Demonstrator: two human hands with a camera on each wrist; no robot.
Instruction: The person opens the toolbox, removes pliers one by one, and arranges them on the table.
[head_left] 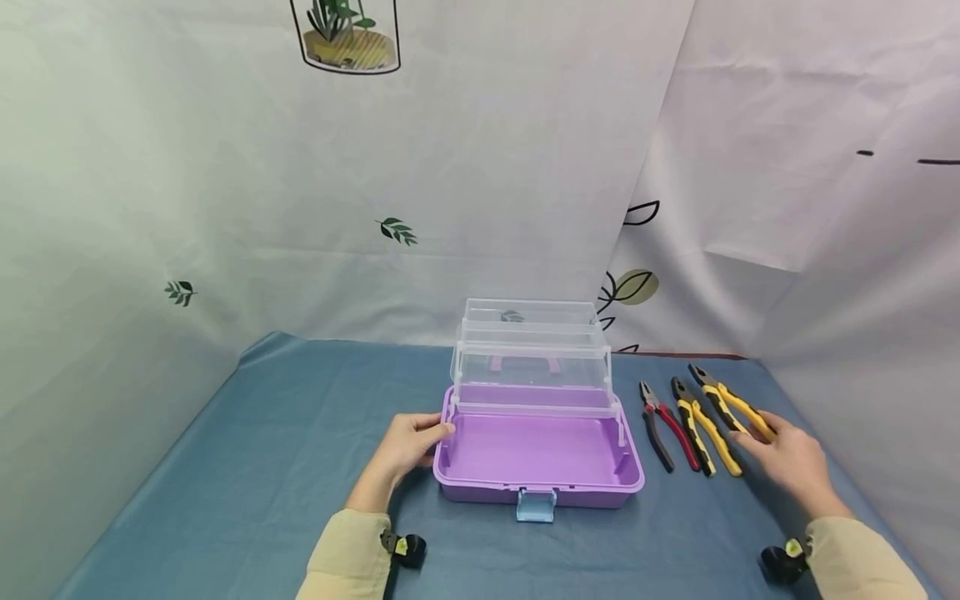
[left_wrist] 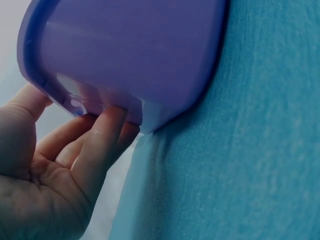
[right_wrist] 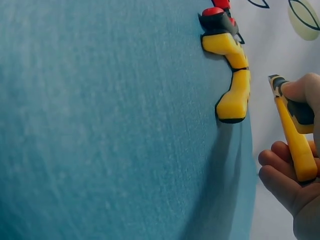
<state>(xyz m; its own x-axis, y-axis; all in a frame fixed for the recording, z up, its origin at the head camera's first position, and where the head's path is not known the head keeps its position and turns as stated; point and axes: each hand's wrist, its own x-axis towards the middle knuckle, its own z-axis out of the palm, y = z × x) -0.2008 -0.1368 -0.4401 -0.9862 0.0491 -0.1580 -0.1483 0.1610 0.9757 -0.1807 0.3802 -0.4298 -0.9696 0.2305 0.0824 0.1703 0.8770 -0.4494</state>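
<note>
A purple toolbox (head_left: pixel 536 450) stands in the middle of the table, its clear lid and trays folded up at the back and a blue latch (head_left: pixel 536 505) in front. My left hand (head_left: pixel 408 446) grips its left side, thumb over the rim and fingers against the outer wall (left_wrist: pixel 130 55). At the right, my right hand (head_left: pixel 795 458) holds yellow-and-black pliers (head_left: pixel 720 396) by the handles. In the right wrist view these pliers (right_wrist: pixel 295 145) sit between thumb and fingers, raised off the cloth.
Beside the toolbox lie red-and-black pliers (head_left: pixel 663 425) and a second yellow-and-black pair (head_left: pixel 701 425), handles toward me. A blue cloth (head_left: pixel 300 467) covers the table. Pale fabric with printed leaves (head_left: pixel 525 167) hangs around the back and sides.
</note>
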